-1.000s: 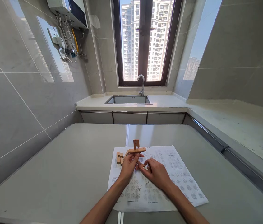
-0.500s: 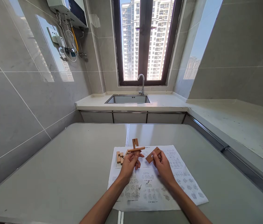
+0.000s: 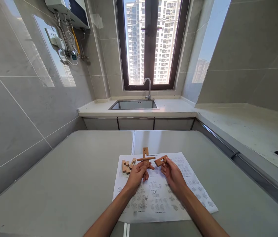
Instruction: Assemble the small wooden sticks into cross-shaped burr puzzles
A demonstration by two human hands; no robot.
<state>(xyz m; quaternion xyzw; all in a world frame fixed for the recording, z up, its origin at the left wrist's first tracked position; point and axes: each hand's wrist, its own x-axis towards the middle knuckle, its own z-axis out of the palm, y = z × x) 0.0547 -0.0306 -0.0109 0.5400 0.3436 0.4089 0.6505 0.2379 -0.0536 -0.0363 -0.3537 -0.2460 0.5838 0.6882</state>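
- The grey table [image 3: 67,184] carries a white printed instruction sheet [image 3: 178,194], which lies under both hands.
- The left hand [image 3: 136,176] pinches a crossed assembly of two pale wooden notched bars [image 3: 145,157], raised just above the sheet, one bar upright and one level.
- The right hand [image 3: 172,172] pinches a single flat wooden notched piece [image 3: 161,160] between thumb and fingertips; the piece sticks out to the left of the grip, tilted, just beside the level bar's right end and not touching it.
- A few loose wooden blocks [image 3: 127,165] lie on the sheet near the left hand.
- To join them well, I judge the assembly should be held steady, the loose piece's notch turned to face the bar, and the piece slid in straight without forcing.
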